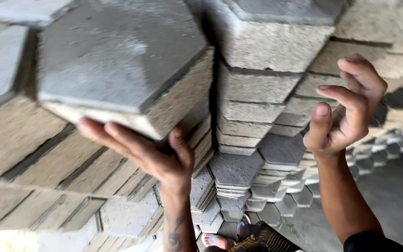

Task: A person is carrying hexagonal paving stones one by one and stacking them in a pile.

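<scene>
Up close, the hexagonal paving block (117, 60) fills the upper left of the view: grey concrete, its broad top face smooth and slightly speckled, its side faces rougher, sandier and paler. It sits tilted, raised in front of the stacks of like blocks (253, 93).

Underneath it, the left hand (150, 154) is opened flat, palm up, fingers stretched along the block's lower edge and thumb lifted against the near side face; the block rests on this hand. A dark tattoo shows on the forearm (176, 231) below.

Off to the right, the right hand (346, 112) is raised with the palm turned inward, fingers half curled and apart from each other, thumb upright. It grips nothing and stands clear of the held block, just before the stacked rows (374, 60) behind it.

Lower down, more hexagonal blocks (236, 170) lie in stepped piles receding toward the grey floor (397, 196). At the bottom edge a foot in a blue-strapped sandal (216, 241) shows beside patterned cloth (262, 239).
</scene>
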